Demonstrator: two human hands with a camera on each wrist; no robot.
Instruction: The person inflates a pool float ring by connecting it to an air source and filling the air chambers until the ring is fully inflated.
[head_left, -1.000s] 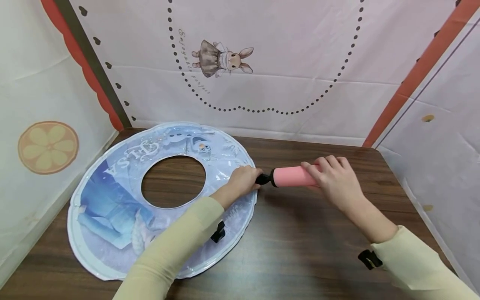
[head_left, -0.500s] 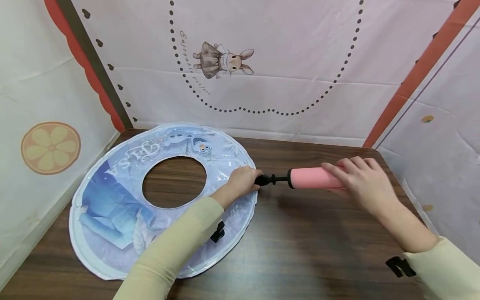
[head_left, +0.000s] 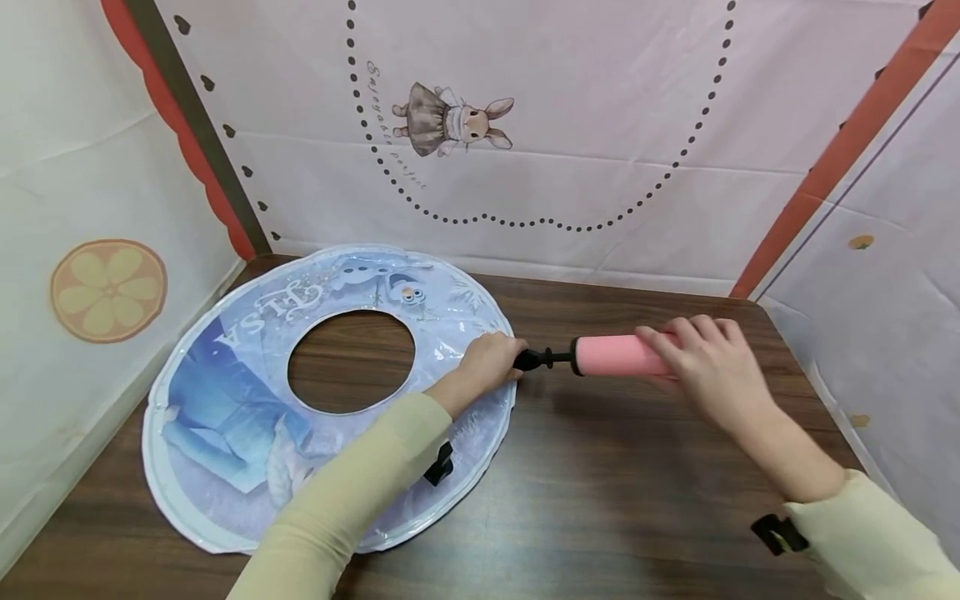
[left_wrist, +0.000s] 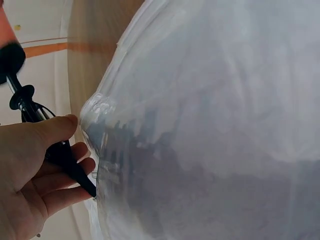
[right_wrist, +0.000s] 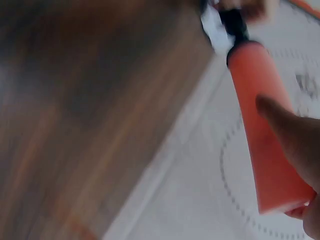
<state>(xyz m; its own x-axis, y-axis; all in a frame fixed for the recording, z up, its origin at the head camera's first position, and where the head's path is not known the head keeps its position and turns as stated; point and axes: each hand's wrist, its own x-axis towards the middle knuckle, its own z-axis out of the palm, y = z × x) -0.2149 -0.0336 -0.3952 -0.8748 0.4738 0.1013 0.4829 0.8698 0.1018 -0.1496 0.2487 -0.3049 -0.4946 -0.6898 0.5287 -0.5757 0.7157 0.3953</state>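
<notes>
"While the inflatable swim ring (head_left: 232,392) lies flat on the table (head_left: 600,508), why is the left grip (head_left: 491,360) right at its edge?"

"Because the black nozzle (left_wrist: 75,172) meets the ring there. Thumb and fingers are curled around it, probably to stop it slipping away from the ring. How deep it sits, I can't tell."

"And the right grip (head_left: 708,358)?"

"Wrapped around the pink hand pump (head_left: 618,356), toward the end away from the ring. A length of black rod (head_left: 562,357) shows between pump and nozzle, so I'd judge that one end is steadied while the other is free to slide."

"Why line it up sideways like that?"

"With the pump level and pointing at the ring's edge, each push should run straight along the rod rather than bend it. The ring's rim looks wrinkled, so I'd guess it isn't full."
</notes>
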